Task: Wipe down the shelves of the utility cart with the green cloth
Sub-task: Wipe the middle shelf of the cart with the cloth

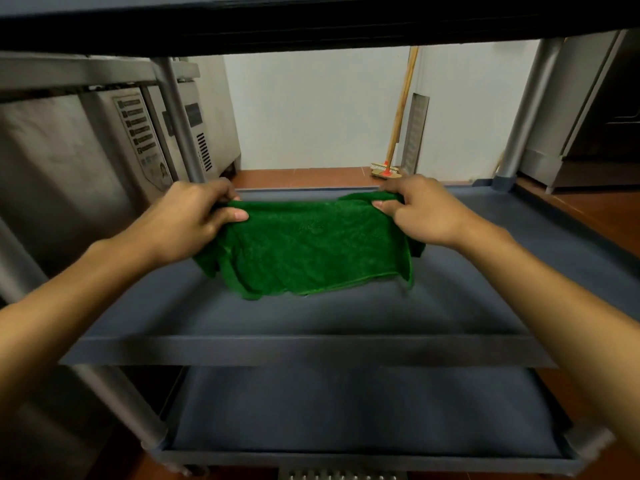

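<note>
While we pinch the green terry cloth (311,247) by its far corners, left hand (194,220) and right hand (426,209), it drapes onto the grey plastic middle shelf (311,349); no wiping evident, bottom shelf (346,410) likely pending.

Green cloth (311,247): fuzzy matt pile, stitched hem. Cart shelf (311,317): dark grey plastic, smooth, matt. Cart post (180,123): grey, smooth, dull satin sheen. Cabinet (52,161): brushed metal, soft sheen. Broom handle (403,102): bare wood. Floor (294,178): reddish tile, slight gloss.
</note>
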### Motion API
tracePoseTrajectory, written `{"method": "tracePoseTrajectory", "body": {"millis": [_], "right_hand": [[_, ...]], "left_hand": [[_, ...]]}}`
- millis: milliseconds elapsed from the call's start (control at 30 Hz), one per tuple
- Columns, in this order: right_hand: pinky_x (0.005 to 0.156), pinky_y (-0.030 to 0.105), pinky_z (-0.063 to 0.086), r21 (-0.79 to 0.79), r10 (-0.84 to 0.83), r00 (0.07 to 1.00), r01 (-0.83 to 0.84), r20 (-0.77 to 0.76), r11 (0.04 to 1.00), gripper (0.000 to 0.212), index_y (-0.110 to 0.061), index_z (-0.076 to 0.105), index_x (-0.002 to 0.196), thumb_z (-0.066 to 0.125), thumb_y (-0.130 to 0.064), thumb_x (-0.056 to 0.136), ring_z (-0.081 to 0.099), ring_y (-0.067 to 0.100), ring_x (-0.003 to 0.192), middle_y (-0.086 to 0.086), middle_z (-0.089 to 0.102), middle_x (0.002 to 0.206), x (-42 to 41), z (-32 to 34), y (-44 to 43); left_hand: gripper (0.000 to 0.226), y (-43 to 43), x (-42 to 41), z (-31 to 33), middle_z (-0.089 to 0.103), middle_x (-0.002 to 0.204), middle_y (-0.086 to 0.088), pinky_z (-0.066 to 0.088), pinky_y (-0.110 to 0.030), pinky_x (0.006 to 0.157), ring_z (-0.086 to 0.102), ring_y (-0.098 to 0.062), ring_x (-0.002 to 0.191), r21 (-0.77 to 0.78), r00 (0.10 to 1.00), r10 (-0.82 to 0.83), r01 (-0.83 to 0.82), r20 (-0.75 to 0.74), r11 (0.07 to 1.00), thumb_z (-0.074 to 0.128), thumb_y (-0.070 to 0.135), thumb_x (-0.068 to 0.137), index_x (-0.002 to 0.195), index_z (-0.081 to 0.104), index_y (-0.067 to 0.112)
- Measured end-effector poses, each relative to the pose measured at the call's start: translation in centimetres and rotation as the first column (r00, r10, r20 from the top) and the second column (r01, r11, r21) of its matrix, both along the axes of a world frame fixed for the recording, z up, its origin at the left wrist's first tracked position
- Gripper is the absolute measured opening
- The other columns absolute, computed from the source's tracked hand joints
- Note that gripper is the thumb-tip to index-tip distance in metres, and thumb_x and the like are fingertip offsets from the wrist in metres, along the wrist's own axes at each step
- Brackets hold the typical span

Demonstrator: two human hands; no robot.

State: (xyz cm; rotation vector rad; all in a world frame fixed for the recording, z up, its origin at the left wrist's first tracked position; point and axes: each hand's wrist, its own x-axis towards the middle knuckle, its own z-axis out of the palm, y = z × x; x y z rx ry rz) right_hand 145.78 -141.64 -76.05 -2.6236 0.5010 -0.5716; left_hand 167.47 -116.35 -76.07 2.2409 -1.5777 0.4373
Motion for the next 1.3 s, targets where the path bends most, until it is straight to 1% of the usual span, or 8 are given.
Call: {"method": "tracePoseTrajectory", "body": {"millis": [333,433,533,667,833,967,1100,1300], "right_hand": [[0.083,0.038,0.053,-0.080,-0.310,0.930,0.330,0.196,0.940,0.032,-0.017,0.064,0.119,0.049,-0.009,0.092,0.060,0.031,0.104,0.011,0.067,0.114,5.7,0.4,-6.0],[0.079,0.038,0.050,-0.260,-0.293,0.896,0.386,0.333,0.885,0.036,-0.013,0.062,0.122,0.050,-0.003,0.090,0.059,0.033,0.103,0.013,0.066,0.112,7.0,-0.4,-7.2],[0.080,0.040,0.052,-0.246,-0.251,0.878,0.370,0.407,0.896,0.036,-0.009,0.064,0.119,0.051,0.003,0.087,0.060,0.034,0.100,0.015,0.067,0.110,7.7,-1.6,-8.5],[0.089,0.038,0.053,-0.170,-0.189,0.971,0.213,0.147,0.962,0.034,-0.017,0.068,0.114,0.056,0.000,0.087,0.062,0.028,0.105,0.008,0.068,0.113,7.5,-5.0,-10.2],[0.102,0.027,0.040,0.170,0.064,0.977,-0.029,-0.203,0.985,0.048,-0.028,0.050,0.135,0.059,-0.017,0.089,0.051,0.016,0.124,-0.002,0.056,0.134,6.9,-6.8,-10.8],[0.101,0.031,0.035,0.100,0.152,0.933,-0.126,-0.326,0.987,0.059,-0.038,0.038,0.145,0.057,-0.043,0.089,0.044,0.018,0.128,-0.006,0.047,0.144,7.5,-7.5,-10.5],[0.113,0.047,0.028,-0.092,0.108,0.926,-0.151,-0.361,0.984,0.070,-0.041,0.025,0.149,0.046,-0.067,0.087,0.031,0.025,0.137,-0.006,0.039,0.151,7.7,-10.0,-10.7],[0.116,0.048,0.022,-0.136,0.063,0.924,-0.123,-0.377,0.983,0.065,-0.035,0.021,0.152,0.038,-0.060,0.095,0.022,0.029,0.143,-0.002,0.030,0.156,7.7,-10.6,-10.0]], "left_hand": [[0.024,-10.2,4.4,1.1,0.068,0.109,-0.012,0.051,-0.044,0.081,0.061,-0.034,0.101,-0.074,0.989,0.145,-0.143,0.017,0.987,0.061,0.033,0.096,0.112,0.060,0.015],[0.020,-12.8,5.1,0.7,0.066,0.109,-0.012,0.052,-0.049,0.081,0.061,-0.033,0.100,-0.127,0.982,0.165,-0.153,0.090,0.980,0.059,0.025,0.097,0.111,0.059,0.012],[0.018,-14.5,5.4,-0.5,0.063,0.108,-0.013,0.053,-0.050,0.079,0.060,-0.033,0.098,-0.169,0.981,0.157,-0.137,0.117,0.976,0.060,0.021,0.097,0.110,0.059,0.008],[0.013,-15.0,5.8,-3.3,0.061,0.103,-0.006,0.049,-0.041,0.083,0.058,-0.023,0.095,0.133,0.982,0.075,-0.099,0.175,0.986,0.063,0.024,0.094,0.103,0.057,0.016],[0.044,-15.0,4.5,-5.3,0.058,0.118,0.006,0.051,-0.032,0.084,0.058,-0.011,0.101,0.456,0.944,0.042,0.119,-0.328,0.882,0.066,0.031,0.087,0.125,0.045,0.034],[0.085,-16.3,3.7,-6.8,0.054,0.137,0.006,0.048,-0.040,0.100,0.056,-0.018,0.116,0.541,0.987,0.022,0.070,-0.162,0.838,0.049,0.064,0.072,0.150,0.025,0.040],[0.069,-17.1,3.8,-7.9,0.053,0.143,-0.001,0.047,-0.039,0.097,0.056,-0.025,0.119,0.549,0.998,-0.013,-0.022,0.060,0.835,0.042,0.053,0.094,0.156,0.018,0.034],[0.050,-17.3,3.1,-7.8,0.062,0.126,-0.002,0.047,-0.039,0.090,0.058,-0.023,0.109,0.541,0.999,0.020,-0.044,0.050,0.840,0.040,0.046,0.097,0.145,0.040,0.032]]}}
